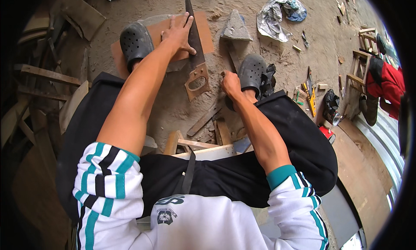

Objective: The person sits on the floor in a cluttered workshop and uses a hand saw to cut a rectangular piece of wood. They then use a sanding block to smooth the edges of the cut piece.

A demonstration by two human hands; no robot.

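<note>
My left hand [177, 37] lies with fingers spread over an orange-brown board [203, 25]. Its index fingertip and thumb touch the blade of a handsaw [196, 40]. The saw's blade points away from me across the board, and its wooden handle [191, 94] rests over the dirt on my side. My right hand [231, 83] is closed in a fist beside my right clog [251, 72]; what its fingers hold, if anything, is hidden. A dark flat strip [233, 55] lies just beyond that hand. My left clog [136, 40] stands on the board's left part.
A pyramid-shaped grey block [236, 27] and crumpled silvery sheet [277, 18] lie beyond my right foot. Wood scraps [43, 74] crowd the left. To the right are a yellow tool [310, 96], a tape roll [333, 117] and a person in red [390, 87] near wooden stools.
</note>
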